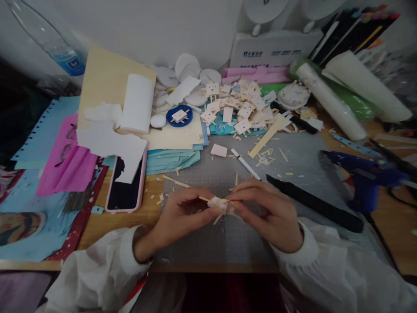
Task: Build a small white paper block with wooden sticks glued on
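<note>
My left hand (pixel 182 215) and my right hand (pixel 269 213) meet over the grey cutting mat (pixel 228 243). Both pinch a small pale paper piece with thin wooden sticks through it (pixel 219 203), held just above the mat. The fingers of each hand are closed on it. A heap of similar small cream squares with sticks (pixel 241 106) lies at the back of the mat. One more sits on a blue round lid (pixel 179 115). A loose cream square (pixel 218 150) and a white pen (pixel 246 164) lie on the mat ahead of my hands.
A phone in a pink case (pixel 125 191) lies left of the mat, partly under white paper. A blue glue gun (pixel 365 176) and a black bar (pixel 316 203) lie at the right. Stacked blue and cream sheets (pixel 172 152), pink paper (pixel 67 161), white rolls (pixel 332 102) and a plastic bottle (pixel 48 41) crowd the back.
</note>
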Motion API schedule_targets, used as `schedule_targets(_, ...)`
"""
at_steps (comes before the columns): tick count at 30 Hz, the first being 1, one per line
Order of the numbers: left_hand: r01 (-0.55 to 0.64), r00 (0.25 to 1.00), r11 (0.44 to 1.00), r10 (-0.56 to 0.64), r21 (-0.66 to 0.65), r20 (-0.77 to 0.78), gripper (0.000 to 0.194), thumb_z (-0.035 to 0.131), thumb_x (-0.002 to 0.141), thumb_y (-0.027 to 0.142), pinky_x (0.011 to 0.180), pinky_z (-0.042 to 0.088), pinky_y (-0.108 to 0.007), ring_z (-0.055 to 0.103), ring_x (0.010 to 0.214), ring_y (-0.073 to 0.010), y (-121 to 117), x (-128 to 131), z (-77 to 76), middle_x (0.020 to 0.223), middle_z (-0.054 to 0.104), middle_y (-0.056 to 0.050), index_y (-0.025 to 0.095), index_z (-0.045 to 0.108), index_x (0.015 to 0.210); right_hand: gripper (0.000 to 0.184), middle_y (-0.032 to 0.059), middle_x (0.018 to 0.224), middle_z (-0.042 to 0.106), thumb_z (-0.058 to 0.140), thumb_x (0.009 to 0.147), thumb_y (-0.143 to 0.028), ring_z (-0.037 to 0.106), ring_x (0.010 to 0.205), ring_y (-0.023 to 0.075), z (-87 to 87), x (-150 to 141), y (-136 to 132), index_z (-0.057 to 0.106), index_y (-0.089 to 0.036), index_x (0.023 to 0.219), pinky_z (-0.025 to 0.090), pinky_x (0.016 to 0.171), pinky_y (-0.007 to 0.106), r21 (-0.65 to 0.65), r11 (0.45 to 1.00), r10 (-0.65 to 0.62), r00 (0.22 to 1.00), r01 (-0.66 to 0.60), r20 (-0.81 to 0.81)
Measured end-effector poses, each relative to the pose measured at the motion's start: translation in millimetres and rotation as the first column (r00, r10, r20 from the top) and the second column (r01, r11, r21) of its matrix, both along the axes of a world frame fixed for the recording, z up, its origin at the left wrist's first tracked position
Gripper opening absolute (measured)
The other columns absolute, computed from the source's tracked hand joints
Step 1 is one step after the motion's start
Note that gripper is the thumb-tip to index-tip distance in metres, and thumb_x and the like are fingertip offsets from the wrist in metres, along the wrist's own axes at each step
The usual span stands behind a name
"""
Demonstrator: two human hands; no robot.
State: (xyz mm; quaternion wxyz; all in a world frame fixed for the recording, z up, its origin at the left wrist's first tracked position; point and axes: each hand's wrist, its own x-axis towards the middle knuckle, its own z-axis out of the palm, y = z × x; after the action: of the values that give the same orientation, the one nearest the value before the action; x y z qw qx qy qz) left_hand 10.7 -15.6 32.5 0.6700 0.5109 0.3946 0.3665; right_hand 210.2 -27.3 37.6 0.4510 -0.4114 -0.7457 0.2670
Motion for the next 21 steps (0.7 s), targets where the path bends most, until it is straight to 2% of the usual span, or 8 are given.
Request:
schedule_targets(3,-0.019,1.000,1.000,0.018,-0.025,-0.025,0.011,0.076,0.073,0.017,0.064,0.054,-0.021,0.065,0.070,-0.0123,-1.6,2.1,0.0,0.079,0.071,-0.003,0.016,0.070,0.082,0.009,0.0035,0.083,0.069,0.063,0.084,-0.015,0.065,0.074,0.0133,-0.3,-1.5,0.0,0.069,-0.021,0.089,0.054,0.066,0.026,-0.050,0.999,-0.005,1.000,0.004,-0.030)
schedule_targets(7,0.032,0.998,0.999,-0.034,-0.033,-0.047,0.014,0.077,0.071,0.018,0.072,0.055,-0.023,0.066,0.077,-0.0135,-3.3,3.3,-2.0,0.083,0.072,-0.004,0.015,0.069,0.082,0.010,0.0041,0.083,0.069,0.062,0.085,-0.016,0.066,0.075,0.0145,-1.5,-4.4,-0.8,0.070,-0.021,0.089,0.055,0.067,0.027,-0.091,0.996,-0.003,0.999,-0.002,-0.053)
schedule_targets(12,0.044,0.996,0.999,-0.046,-0.019,-0.083,0.013,0.076,0.072,0.018,0.070,0.054,-0.020,0.065,0.075,-0.0109,-4.3,3.7,-3.0,0.081,0.071,-0.002,0.015,0.068,0.082,0.010,0.0038,0.081,0.070,0.062,0.085,-0.016,0.066,0.076,0.0145,-3.6,-5.6,-1.2,0.071,-0.021,0.087,0.055,0.068,0.027,-0.170,0.984,0.026,0.994,-0.045,-0.108)
schedule_targets(16,-0.012,1.000,0.997,0.011,-0.082,-0.020,0.014,0.075,0.072,0.016,0.072,0.055,-0.021,0.066,0.075,-0.0110,-3.8,3.7,-3.4,0.080,0.070,-0.001,0.015,0.065,0.082,0.014,0.0049,0.087,0.070,0.063,0.085,-0.016,0.066,0.082,0.0149,-4.4,-5.9,-0.7,0.071,-0.021,0.094,0.056,0.070,0.028,-0.220,0.972,0.046,0.985,-0.083,-0.165)
schedule_targets(19,-0.006,0.999,0.990,0.013,-0.141,0.053,0.015,0.075,0.073,0.016,0.069,0.055,-0.021,0.067,0.071,-0.0109,-2.8,3.7,-4.3,0.080,0.070,-0.001,0.015,0.063,0.081,0.023,0.0058,0.094,0.068,0.065,0.083,-0.016,0.065,0.087,0.0149,-5.1,-7.1,-1.0,0.069,-0.022,0.105,0.057,0.071,0.026,-0.277,0.951,0.075,0.972,-0.137,-0.223)
schedule_targets(21,0.003,0.996,0.991,0.009,-0.134,0.090,0.014,0.075,0.074,0.015,0.068,0.054,-0.020,0.066,0.071,-0.0102,-1.4,3.5,-3.9,0.079,0.069,-0.001,0.015,0.062,0.081,0.023,0.0051,0.093,0.067,0.065,0.083,-0.015,0.065,0.086,0.0135,-5.4,-7.2,-1.3,0.069,-0.022,0.105,0.058,0.070,0.024,-0.324,0.933,0.071,0.962,-0.158,-0.263)
